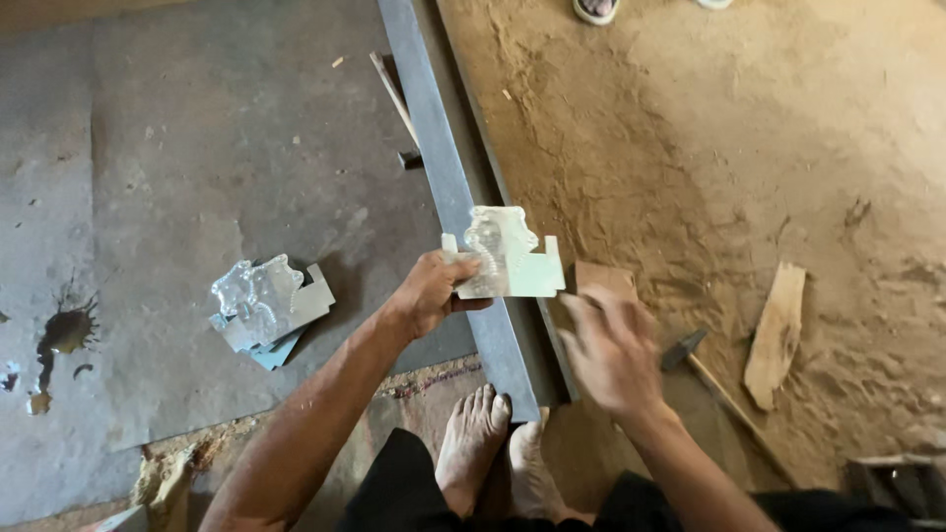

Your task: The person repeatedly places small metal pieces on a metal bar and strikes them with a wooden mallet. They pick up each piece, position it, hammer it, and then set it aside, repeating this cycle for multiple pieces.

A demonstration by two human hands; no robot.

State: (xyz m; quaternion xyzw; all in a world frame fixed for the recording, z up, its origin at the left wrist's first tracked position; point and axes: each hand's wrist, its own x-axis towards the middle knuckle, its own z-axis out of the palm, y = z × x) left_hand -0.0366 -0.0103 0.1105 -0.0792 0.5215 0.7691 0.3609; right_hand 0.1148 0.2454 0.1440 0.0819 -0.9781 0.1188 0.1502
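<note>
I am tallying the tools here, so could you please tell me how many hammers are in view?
1. The hammer lies on the sandy ground just right of the right hand, its handle running toward the lower right. Others may lie outside the picture.

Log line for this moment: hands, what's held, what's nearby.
left hand: holds embossed metal piece | right hand: blurred, empty, above steel bar | stack of metal pieces: on sheet | hammer: on sand

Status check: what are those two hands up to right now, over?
Left hand gripping shiny cut metal piece above long steel bar. Right hand blurred, empty, beside it. Stack of similar pieces on grey sheet; hammer on sand.
</note>
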